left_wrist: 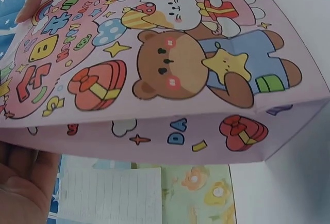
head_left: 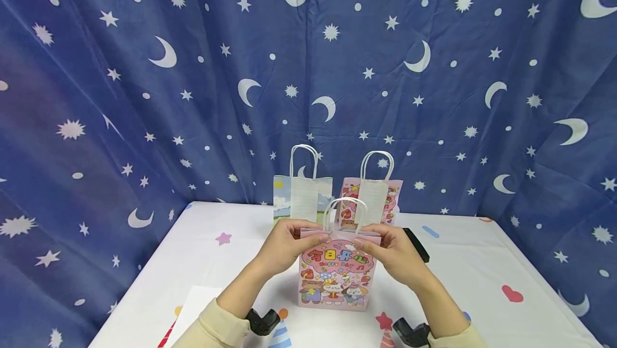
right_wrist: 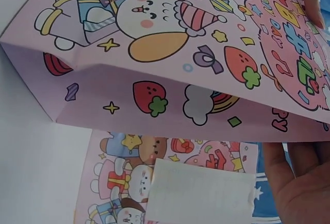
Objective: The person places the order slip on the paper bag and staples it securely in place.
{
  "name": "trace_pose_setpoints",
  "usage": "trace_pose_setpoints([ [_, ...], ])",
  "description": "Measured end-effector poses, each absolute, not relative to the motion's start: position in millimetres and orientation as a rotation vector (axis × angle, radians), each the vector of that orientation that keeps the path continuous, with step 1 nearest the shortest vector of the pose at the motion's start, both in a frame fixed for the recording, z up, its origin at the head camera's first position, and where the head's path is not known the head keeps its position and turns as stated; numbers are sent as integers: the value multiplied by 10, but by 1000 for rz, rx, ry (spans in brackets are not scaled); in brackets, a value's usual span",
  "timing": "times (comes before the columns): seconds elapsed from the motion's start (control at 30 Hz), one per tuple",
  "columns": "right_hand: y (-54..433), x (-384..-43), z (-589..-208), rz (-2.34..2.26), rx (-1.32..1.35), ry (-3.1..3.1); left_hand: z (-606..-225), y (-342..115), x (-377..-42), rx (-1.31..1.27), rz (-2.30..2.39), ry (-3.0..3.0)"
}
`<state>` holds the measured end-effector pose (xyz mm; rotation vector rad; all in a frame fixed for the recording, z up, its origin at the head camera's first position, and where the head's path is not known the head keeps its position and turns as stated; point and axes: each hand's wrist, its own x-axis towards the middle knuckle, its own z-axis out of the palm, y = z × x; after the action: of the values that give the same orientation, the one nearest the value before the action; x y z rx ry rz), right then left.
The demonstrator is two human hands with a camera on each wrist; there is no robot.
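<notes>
Grip: left hand (head_left: 284,246) and right hand (head_left: 401,257) both pinching the top edge of a pink paper bag (head_left: 336,284), one per side, thumbs in front. Bag upright, directly below the grip; white handle (head_left: 345,199) sticks up between hands. Beyond grip: landscape-print bag (head_left: 281,201) left, second pink bag (head_left: 393,191) right. White sheet (head_left: 195,302) nearer, left of grip.

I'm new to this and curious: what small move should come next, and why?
Perhaps gently widen the front pink Happy Day paper bag at the top: the left hand and right hand pinch its upper edge, where its sides look narrowest.
</notes>
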<state>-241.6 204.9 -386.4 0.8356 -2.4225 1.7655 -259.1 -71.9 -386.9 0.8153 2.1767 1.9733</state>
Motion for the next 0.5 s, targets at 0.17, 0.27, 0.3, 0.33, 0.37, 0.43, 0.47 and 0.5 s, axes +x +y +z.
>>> trace_pose_setpoints([
  [0.17,2057,-2398,-3899,1692,785,-2412,-3891,-734,-2599,846,1983,2184],
  [0.27,2055,-2394,-3910,1681,768,-2402,-3895,-727,-2604,841,1997,2155],
  [0.3,2054,-2394,-3913,1681,768,-2396,-3897,-725,-2605,839,2002,2151],
  [0.33,2052,-2395,-3916,1679,765,-2393,-3897,-723,-2604,843,2004,2155],
  [0.37,2050,-2396,-3919,1677,767,-2388,-3898,-722,-2602,843,2005,2158],
  [0.43,2050,-2395,-3925,1666,761,-2385,-3901,-719,-2597,847,2005,2163],
  [0.47,2050,-2394,-3928,1661,754,-2388,-3903,-718,-2595,851,2005,2167],
  [0.5,2050,-2392,-3929,1657,750,-2389,-3903,-717,-2593,854,2004,2172],
])
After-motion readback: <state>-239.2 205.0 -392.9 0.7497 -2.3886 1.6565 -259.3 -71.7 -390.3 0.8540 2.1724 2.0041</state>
